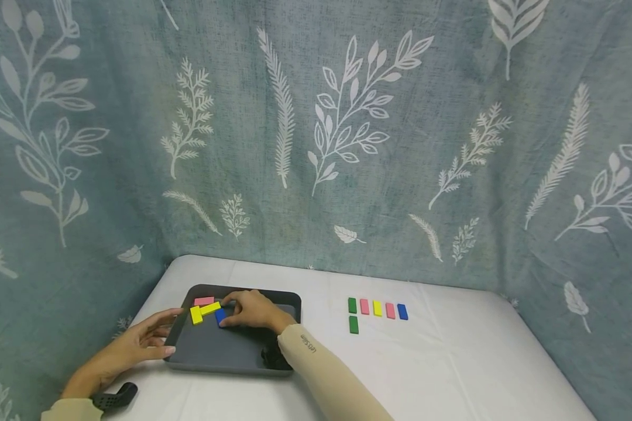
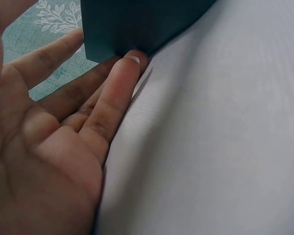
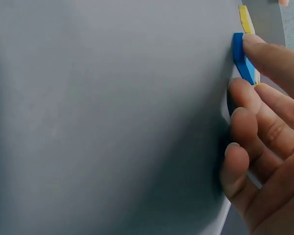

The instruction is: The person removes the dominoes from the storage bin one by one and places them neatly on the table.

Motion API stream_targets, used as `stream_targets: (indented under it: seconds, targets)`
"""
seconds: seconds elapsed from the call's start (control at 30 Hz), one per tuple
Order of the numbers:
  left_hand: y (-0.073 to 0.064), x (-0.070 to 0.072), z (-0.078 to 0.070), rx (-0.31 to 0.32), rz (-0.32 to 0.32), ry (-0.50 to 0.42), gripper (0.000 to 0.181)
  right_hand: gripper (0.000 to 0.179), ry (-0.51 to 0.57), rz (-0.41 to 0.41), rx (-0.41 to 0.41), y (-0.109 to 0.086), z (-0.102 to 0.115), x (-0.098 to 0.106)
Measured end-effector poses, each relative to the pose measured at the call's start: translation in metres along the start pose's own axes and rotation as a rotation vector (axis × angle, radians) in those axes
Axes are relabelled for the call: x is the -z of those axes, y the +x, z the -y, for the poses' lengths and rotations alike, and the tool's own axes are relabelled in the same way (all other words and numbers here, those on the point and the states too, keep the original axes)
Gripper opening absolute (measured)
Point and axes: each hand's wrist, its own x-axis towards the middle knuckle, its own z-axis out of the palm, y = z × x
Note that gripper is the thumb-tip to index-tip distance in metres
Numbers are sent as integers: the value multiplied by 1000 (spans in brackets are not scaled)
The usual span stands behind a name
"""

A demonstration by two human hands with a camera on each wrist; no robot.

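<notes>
A dark grey tray (image 1: pixel 210 351) lies on the white-covered table. Inside it, near the far left corner, are a pink block (image 1: pixel 204 301) and two yellow blocks, one upright in view (image 1: pixel 196 316) and one slanted (image 1: pixel 210 308). My right hand (image 1: pixel 255 310) reaches over the tray and pinches a blue block (image 1: pixel 220 317) between thumb and forefinger, beside the slanted yellow one. The right wrist view shows this blue block (image 3: pixel 238 51) at the fingertips. My left hand (image 1: pixel 137 342) rests against the tray's left side, fingers loosely extended; the left wrist view shows fingertips touching the tray wall (image 2: pixel 137 24).
Right of the tray, a row holds a green block (image 1: pixel 352 305), a pink block (image 1: pixel 364 306), a yellow block (image 1: pixel 377 308), another pink block (image 1: pixel 390 310) and a blue block (image 1: pixel 402 311). A second green block (image 1: pixel 353 324) lies nearer. A patterned curtain (image 1: pixel 305 234) hangs behind.
</notes>
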Motion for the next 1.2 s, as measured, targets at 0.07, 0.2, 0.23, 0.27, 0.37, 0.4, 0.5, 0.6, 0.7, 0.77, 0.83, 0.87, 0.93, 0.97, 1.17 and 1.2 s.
stream_targets:
  seconds: [0.07,0.2,0.23,0.27,0.37,0.4,0.5,0.6,0.7,0.77,0.83,0.87,0.93,0.97,1.17,1.2]
  targets:
    - [0,0,0,-5,-1,8,86,52,8,9,-4,0,-1,0]
    - [1,1,2,-7,5,7,85,55,9,35,-17,0,-2,-1]
    - [1,1,2,-7,8,5,85,55,6,39,-19,0,-3,-1]
    - [1,1,3,-7,9,1,84,55,3,39,-19,0,-3,-1]
    - [1,2,3,-10,12,3,84,52,-9,38,-18,0,-3,-2]
    - [1,2,3,-13,10,7,84,51,-11,34,-17,0,-3,-2]
    - [1,2,3,-19,3,25,84,49,-30,31,-12,0,-3,-3]
    - [1,2,3,-19,-1,34,84,49,-47,29,-3,0,-1,-3]
    - [1,2,3,-16,5,23,84,48,-55,36,-3,0,2,-1]
    - [1,1,3,-12,8,17,84,48,-51,37,-9,0,3,0]
    - [2,2,3,-2,10,16,84,49,-57,38,-18,-1,5,1]
    - [2,2,3,2,10,16,84,49,-59,37,-20,-2,5,2]
    - [1,2,4,5,14,20,84,49,-65,35,-24,-3,6,3]
    - [1,2,4,5,17,22,84,50,-68,35,-25,-3,7,3]
    - [2,2,4,-5,16,16,84,49,-95,37,4,-8,12,10]
    - [2,2,5,-8,16,15,84,49,-103,38,10,-8,13,11]
